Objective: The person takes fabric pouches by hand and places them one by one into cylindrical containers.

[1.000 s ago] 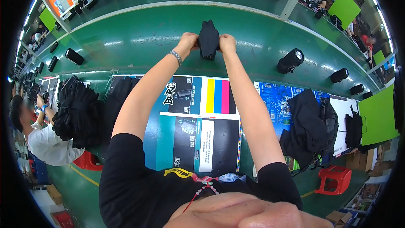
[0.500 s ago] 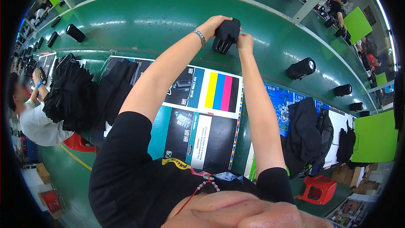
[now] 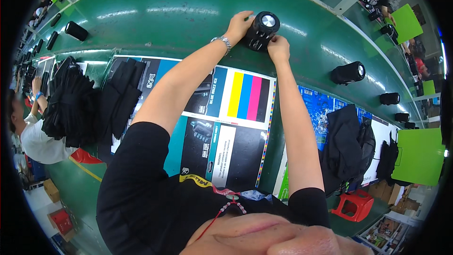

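A black cylindrical speaker (image 3: 258, 37) stands tilted on the green bench, its round silver end facing up. My left hand (image 3: 239, 24) curls its fingers against the upper left side of the speaker. At the lower right side, my right hand (image 3: 279, 48) has its fingers bent in and pressed to the speaker; its fingertips are partly hidden. Between my forearms lies a printed sheet (image 3: 245, 156) with yellow, blue, pink and black bars. Left of my left arm are a heap of black cloth pieces (image 3: 71, 104) and a smaller black cloth stack (image 3: 123, 82).
More black speakers stand along the green bench (image 3: 188, 7), one speaker (image 3: 348, 72) to the right and another speaker (image 3: 76, 30) to the left. Black fabric (image 3: 347, 141) lies right of my right arm. A person (image 3: 40, 134) works at the left. A red stool (image 3: 353, 205) stands lower right.
The speaker's silver end now shows, where a dark surface faced up before. My left hand has shifted from over its top to its left side. The view has tilted slightly.
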{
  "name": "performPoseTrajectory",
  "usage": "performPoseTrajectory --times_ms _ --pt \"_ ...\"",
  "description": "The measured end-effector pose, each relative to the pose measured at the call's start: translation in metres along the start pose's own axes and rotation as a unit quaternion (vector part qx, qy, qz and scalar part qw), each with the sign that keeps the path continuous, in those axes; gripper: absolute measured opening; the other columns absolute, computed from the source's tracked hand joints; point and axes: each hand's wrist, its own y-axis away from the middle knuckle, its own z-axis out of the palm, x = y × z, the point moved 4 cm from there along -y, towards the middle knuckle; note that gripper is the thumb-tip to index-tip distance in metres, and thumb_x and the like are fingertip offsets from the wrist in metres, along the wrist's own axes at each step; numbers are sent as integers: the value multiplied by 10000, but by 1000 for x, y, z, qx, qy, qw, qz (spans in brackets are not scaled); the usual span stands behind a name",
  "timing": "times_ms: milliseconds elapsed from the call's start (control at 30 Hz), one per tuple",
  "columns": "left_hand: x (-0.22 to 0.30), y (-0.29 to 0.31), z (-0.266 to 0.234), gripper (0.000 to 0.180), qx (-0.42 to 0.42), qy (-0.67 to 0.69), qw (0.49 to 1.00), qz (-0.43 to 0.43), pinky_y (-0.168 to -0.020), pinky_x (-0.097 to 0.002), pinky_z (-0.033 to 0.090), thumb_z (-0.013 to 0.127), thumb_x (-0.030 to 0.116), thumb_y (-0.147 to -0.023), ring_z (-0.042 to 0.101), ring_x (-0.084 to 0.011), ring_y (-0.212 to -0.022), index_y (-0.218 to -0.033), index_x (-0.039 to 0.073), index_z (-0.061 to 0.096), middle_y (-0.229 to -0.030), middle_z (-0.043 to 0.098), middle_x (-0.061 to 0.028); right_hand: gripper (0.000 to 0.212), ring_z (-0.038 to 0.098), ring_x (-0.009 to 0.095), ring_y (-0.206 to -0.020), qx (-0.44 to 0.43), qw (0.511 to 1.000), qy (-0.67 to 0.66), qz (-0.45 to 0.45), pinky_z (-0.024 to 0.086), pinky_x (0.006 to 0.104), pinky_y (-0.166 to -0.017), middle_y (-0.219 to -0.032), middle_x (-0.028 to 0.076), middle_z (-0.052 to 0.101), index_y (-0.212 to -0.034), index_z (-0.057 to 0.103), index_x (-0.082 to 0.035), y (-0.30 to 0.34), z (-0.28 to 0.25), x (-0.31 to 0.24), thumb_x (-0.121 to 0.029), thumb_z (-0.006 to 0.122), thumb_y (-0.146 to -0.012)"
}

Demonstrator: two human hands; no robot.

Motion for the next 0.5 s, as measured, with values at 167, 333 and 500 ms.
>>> performPoseTrajectory --times_ms 167,333,500 --pt "84 22 19 769 -112 406 894 -154 -852 -311 492 267 631 -929 637 -196 -954 -1317 -15 423 -1017 657 -176 216 649 342 -902 11 999 13 46 506 417 -788 -893 178 679 -883 693 -64 2 -10 11 -245 588 -833" --pt "96 30 -19 657 34 721 656 -219 -848 -467 488 295 555 -925 607 -320 -925 -1132 -29 513 -988 628 -223 596 548 274 -1080 -98 716 -678 133 423 458 -964 -1187 133 555 -1254 493 -55 49 12 -31 -554 390 -945" --pt "131 46 -38 589 16 712 660 -237 -959 -460 410 246 467 -962 544 -299 -1072 -1176 -17 504 -1159 583 -164 633 474 302 -1169 -160 620 -768 1 406 482 -993 -1268 155 460 -1314 412 -51 90 -27 -76 -529 508 -910"
